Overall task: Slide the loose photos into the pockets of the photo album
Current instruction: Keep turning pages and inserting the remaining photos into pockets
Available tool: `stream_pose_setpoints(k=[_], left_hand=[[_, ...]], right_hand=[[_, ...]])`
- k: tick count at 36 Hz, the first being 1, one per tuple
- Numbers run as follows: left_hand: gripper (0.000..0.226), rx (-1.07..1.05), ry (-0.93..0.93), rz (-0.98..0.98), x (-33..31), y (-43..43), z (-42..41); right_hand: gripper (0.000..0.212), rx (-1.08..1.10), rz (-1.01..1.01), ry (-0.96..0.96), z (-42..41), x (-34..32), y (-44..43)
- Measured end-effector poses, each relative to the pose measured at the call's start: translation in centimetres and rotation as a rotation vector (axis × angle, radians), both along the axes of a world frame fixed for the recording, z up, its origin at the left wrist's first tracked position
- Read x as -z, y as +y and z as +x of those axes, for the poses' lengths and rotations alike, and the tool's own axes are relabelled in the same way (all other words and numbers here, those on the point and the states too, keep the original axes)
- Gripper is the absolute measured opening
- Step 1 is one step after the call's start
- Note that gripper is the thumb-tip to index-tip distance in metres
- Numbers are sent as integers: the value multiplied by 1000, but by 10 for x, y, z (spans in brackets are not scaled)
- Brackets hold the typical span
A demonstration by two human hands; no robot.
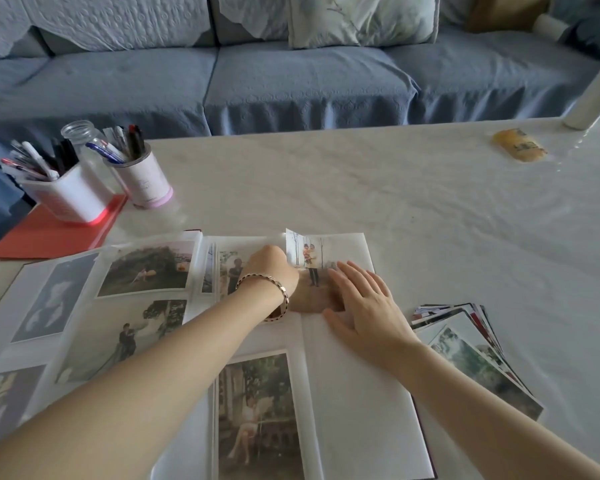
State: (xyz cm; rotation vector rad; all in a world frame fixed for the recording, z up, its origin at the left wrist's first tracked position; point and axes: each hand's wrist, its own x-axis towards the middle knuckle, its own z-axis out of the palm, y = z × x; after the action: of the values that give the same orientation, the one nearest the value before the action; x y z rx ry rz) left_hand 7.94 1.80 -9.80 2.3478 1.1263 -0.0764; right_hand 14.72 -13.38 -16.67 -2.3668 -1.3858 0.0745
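Observation:
An open photo album lies on the white table, with several photos in its clear pockets. At the top of the right page a photo of standing people sits partly in a pocket, its upper left corner lifted. My left hand, with a bracelet at the wrist, grips this photo's left edge with curled fingers. Flat on the page lies my right hand, its straight fingers pressing on the photo's lower right part. A fanned stack of loose photos lies right of the album.
Two pen holders and a glass jar stand at the far left over a red folder. A yellow packet and a white roll are at the far right. A blue sofa runs behind the table.

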Motion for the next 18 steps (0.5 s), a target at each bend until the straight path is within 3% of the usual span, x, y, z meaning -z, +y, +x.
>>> stream_pose_setpoints(k=[4,6,11,18], left_hand=[[12,-47,-120,-78,6,-3,-2],[30,-56,-170,-119,9,-6,0],[14,-9,-189,-109,12,-20,9],[23,-108,-193,-204,15,-16,11]], right_hand=[[72,117,-20,31,-2,-2,0],[82,181,-43,66,-4,-5,0],[73,246,-54,212,-6,-12,-1],[64,266,21,241,-8,-20,-4]])
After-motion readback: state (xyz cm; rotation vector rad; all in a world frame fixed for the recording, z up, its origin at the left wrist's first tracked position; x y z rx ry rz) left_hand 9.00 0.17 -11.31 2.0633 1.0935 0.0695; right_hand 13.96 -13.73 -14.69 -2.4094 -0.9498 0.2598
